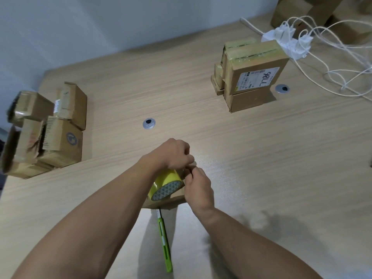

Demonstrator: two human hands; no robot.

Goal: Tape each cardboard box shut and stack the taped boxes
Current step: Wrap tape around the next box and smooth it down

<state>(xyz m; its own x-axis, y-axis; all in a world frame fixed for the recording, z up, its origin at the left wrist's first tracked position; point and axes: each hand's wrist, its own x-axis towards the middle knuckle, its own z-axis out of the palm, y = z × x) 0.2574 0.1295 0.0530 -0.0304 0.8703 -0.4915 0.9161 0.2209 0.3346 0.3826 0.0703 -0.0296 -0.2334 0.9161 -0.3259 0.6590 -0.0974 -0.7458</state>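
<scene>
Yellow tape roll [167, 185] sits atop small cardboard box [171, 201] on the worktop [261, 158]; left hand [175, 154] grips the roll, right hand [198, 188] pinches its edge. Taped stack [253, 73] far right, unsealed boxes [60, 137] left (contents not visible).

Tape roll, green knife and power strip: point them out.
tape roll [164, 179]: head view, on its yellow outer band.
green knife [165, 244]: head view, middle of the handle.
power strip [291, 47]: head view, on its white body.
</scene>
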